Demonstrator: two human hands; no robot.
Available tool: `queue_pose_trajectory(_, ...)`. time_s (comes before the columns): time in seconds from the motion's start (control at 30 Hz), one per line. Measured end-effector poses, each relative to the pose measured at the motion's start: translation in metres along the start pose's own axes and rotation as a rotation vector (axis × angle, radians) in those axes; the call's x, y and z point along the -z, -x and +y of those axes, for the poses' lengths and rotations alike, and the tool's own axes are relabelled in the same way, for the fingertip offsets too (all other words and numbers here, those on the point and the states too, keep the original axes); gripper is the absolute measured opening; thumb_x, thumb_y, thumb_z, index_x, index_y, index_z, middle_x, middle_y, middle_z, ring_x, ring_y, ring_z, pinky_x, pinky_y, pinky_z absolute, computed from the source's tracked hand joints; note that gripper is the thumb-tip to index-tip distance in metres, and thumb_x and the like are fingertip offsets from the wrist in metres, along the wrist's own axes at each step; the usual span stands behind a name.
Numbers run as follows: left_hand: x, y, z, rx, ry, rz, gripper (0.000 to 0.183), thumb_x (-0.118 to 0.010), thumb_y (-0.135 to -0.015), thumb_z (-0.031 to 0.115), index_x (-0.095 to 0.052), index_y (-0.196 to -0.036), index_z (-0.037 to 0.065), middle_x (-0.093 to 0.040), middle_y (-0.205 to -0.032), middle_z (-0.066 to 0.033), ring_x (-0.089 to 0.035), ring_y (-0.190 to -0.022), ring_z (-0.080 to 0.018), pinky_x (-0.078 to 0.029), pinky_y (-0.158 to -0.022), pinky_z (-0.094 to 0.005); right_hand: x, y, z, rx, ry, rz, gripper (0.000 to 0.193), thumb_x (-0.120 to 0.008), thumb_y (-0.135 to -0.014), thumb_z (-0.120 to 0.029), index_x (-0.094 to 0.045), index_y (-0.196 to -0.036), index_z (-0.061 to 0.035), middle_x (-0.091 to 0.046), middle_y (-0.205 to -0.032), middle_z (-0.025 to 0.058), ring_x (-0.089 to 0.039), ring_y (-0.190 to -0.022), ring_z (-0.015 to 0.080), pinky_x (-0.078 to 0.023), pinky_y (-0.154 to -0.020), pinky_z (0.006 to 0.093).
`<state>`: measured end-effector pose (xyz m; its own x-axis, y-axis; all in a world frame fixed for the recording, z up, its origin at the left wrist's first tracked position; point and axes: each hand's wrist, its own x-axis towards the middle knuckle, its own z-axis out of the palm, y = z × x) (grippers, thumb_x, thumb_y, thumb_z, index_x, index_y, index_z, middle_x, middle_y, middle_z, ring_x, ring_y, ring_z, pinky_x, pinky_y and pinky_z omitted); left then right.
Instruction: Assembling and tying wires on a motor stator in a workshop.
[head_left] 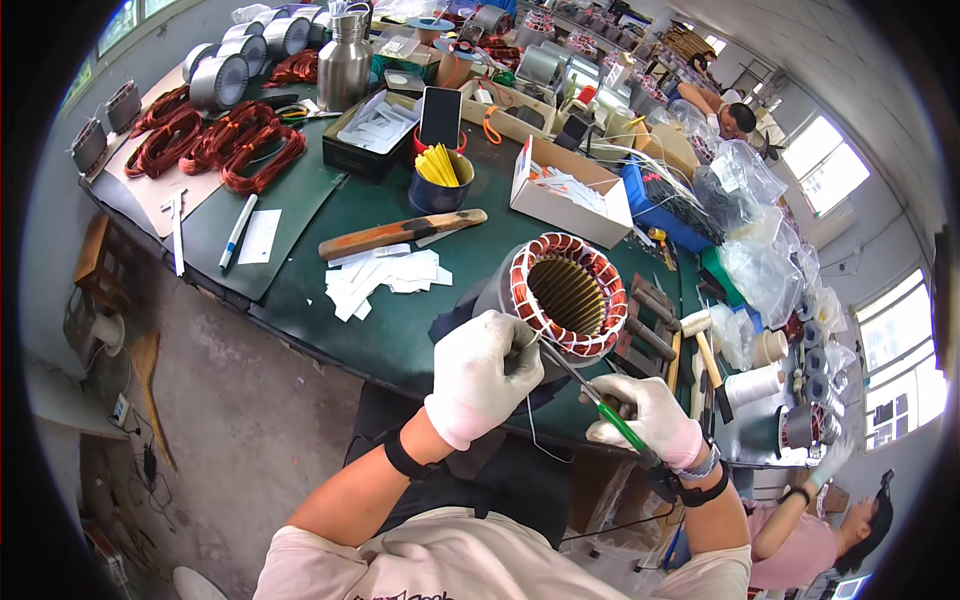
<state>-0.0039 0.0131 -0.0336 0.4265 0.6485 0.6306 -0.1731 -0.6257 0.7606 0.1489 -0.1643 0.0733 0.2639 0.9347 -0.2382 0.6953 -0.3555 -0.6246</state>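
Note:
A motor stator (pixel 568 300) stands at the table's near edge, its copper winding ring bound with white cord and its slotted bore facing up. At the ring's near left side, my left hand (pixel 485 375), in a white glove, is closed with the fingertips pinched together on white cord (pixel 533 425); a loose length hangs below it. My right hand (pixel 650 420), also gloved, grips a green-handled tool (pixel 622 425) with a slim metal shaft. The shaft points up and left to the ring's lower edge, close to my left fingertips. Its very tip is hard to make out.
White paper slips (pixel 385 280) and a wooden bat (pixel 402 233) lie left of the stator. Beyond are a cup of yellow strips (pixel 438 178), a box (pixel 570 190) and copper coils (pixel 220 145). Hammers (pixel 712 370) lie right. Co-workers are at the right and far back.

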Motion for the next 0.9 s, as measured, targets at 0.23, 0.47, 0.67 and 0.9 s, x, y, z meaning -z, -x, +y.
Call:
queue_pose_trajectory(0.23,0.003,0.001,0.0,0.009,-0.003,0.0,0.017,-0.078,-0.08,-0.005,-0.067,-0.09,0.003,-0.066,-0.078,-0.0082,-0.064,-0.064,-0.0184,-0.052,-0.06,-0.0301,-0.013,0.003,0.015,-0.021,-0.066,-0.003,0.052,-0.089,-0.082,-0.037,-0.073,-0.116,-0.0012,-0.065,-0.076,0.0093,-0.055,-0.062,0.0141,-0.047,-0.061,0.0311)
queue_pose_trajectory(0.47,0.009,0.004,-0.002,-0.016,-0.014,0.007,0.017,-0.078,-0.081,-0.005,-0.068,-0.091,0.003,-0.068,-0.079,-0.0096,-0.066,-0.066,-0.0231,-0.053,-0.062,-0.0325,-0.011,-0.001,0.015,0.022,-0.073,-0.041,0.05,-0.088,-0.082,-0.033,-0.072,-0.118,-0.0016,-0.064,-0.077,0.0072,-0.055,-0.063,0.0108,-0.047,-0.061,0.0294)
queue_pose_trajectory(0.67,0.01,0.0,-0.002,-0.035,0.006,-0.003,0.015,-0.078,-0.081,-0.005,-0.07,-0.091,0.002,-0.068,-0.08,-0.0109,-0.068,-0.068,-0.0246,-0.054,-0.064,-0.0331,-0.011,-0.011,0.003,-0.071,-0.118,-0.035,0.045,-0.082,-0.079,-0.026,-0.071,-0.116,-0.0008,-0.064,-0.086,0.0025,-0.055,-0.071,0.0099,-0.047,-0.065,0.0285)
queue_pose_trajectory(0.9,0.01,0.005,-0.001,-0.048,-0.022,-0.005,0.015,-0.078,-0.08,-0.006,-0.071,-0.09,0.003,-0.069,-0.081,-0.0115,-0.069,-0.069,-0.0263,-0.054,-0.065,-0.034,-0.026,-0.011,0.011,0.001,-0.228,-0.001,0.043,-0.084,-0.088,-0.027,-0.07,-0.12,-0.0018,-0.066,-0.081,0.0006,-0.053,-0.064,0.0057,-0.046,-0.06,0.0264)
